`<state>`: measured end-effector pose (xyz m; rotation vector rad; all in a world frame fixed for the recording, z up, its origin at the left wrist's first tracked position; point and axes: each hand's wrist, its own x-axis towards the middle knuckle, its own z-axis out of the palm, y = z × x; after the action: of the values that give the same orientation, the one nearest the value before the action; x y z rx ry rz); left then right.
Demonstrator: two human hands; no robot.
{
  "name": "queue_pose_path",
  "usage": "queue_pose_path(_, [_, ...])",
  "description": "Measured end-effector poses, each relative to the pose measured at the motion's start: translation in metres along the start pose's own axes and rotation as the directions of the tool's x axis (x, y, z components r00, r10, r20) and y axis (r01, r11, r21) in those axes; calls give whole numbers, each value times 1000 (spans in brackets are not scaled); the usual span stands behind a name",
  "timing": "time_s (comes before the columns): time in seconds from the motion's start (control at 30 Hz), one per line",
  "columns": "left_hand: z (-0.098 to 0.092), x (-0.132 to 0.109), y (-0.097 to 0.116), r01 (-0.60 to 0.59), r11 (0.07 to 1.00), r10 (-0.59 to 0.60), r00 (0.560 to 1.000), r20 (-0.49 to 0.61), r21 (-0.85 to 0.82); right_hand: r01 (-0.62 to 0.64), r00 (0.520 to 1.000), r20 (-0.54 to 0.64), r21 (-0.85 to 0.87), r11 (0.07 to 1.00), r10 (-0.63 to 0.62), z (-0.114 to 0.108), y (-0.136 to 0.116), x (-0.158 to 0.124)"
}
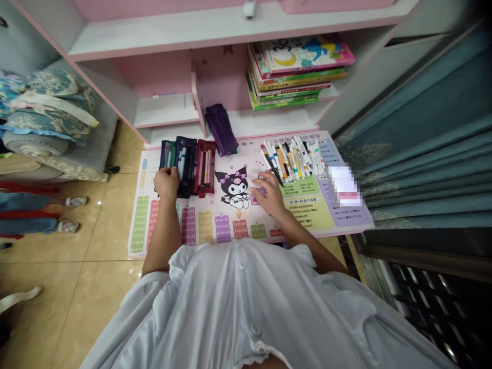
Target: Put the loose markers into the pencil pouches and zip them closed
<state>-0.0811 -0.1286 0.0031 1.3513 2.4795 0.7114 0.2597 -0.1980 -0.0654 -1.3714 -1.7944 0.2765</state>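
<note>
1. A printed mat point(305, 212) is spread across the desk, and two bare hands are held over it, well apart, with a cartoon figure point(236, 188) printed between them.
2. The right hand point(271, 197) is held with its back upward, its fingers spread and loosely bent; nothing can be seen gripped in it.
3. The loose pens point(295, 160) are heaped beyond the right hand, forward and to the right of its fingertips. Their long axes are mostly pointed away from the body, though some are slanted across others.
4. Nearest to that hand a dark pen point(273, 166) is laid — slanted from far left to near right, its near end just beside the fingers. Whether it is touched cannot be told.
5. The heap is clearly nearer to the right hand than to the left.
6. The left hand point(166, 183) is curled over the near end of the leftmost pouch point(168, 154); its fingertips are hidden, so whether anything is pinched cannot be told.
7. Just to the right, a dark blue pouch point(186, 166) and a red pouch point(205, 169) are lined up lengthwise away from the body — pens can be seen inside both.
8. A purple pouch point(222, 129) is laid farther back, tilted, and books point(294, 77) are stacked on the shelf behind.
</note>
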Motion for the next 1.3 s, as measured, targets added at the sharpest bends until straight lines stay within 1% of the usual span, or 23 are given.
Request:
queue_pose_path(0.07, [-1, -2, 2, -3, 1000, 3, 1000, -6, 5, 17, 999, 39, -60, 998, -15, 4, -4, 18])
queue_pose_path(0.17, [-3, -5, 6, -9, 1000, 9, 1000, -9, 9, 74, 991, 125, -169, 983, -53, 15, -15, 54])
queue_pose_path(0.27, [-7, -10, 11, 3, 1000, -3, 1000, 1, 29, 124, 980, 183, -267, 956, -76, 33, -27, 91])
queue_pose_path(0.37, [-11, -17, 15, 13, 999, -11, 999, -46, 49, 146, 976, 198, -306, 941, -87, 54, -34, 118])
queue_pose_path(0.43, [-13, -22, 16, -4, 999, 7, 996, -85, 33, 146, 976, 200, -283, 948, -91, 67, -34, 129])
queue_pose_path(0.53, [-13, -30, 15, -68, 997, 64, 989, -131, -26, 125, 977, 198, -233, 965, -79, 82, -29, 136])
queue_pose_path(0.63, [-8, -41, 11, -168, 984, 153, 970, -191, -64, 109, 978, 196, -196, 974, -70, 92, -22, 138])
queue_pose_path(0.73, [-1, -51, 7, -253, 965, 229, 941, -248, -68, 107, 981, 179, -153, 982, -79, 96, -17, 139])
queue_pose_path(0.87, [4, -59, 6, -312, 947, 288, 929, -235, -73, 118, 984, 149, -108, 987, -102, 95, -15, 140])
queue_pose_path(1.03, [3, -64, 10, -338, 936, 313, 926, -211, -96, 74, 994, 84, -95, 993, -66, 79, -17, 143])
queue_pose_path(1.17, [2, -66, 11, -349, 931, 323, 925, -198, -109, 30, 997, -63, -70, 997, -34, 60, -15, 139])
queue_pose_path(1.3, [1, -68, 12, -367, 923, 341, 919, -200, -114, 32, 979, -200, -24, 999, -36, 36, -11, 124])
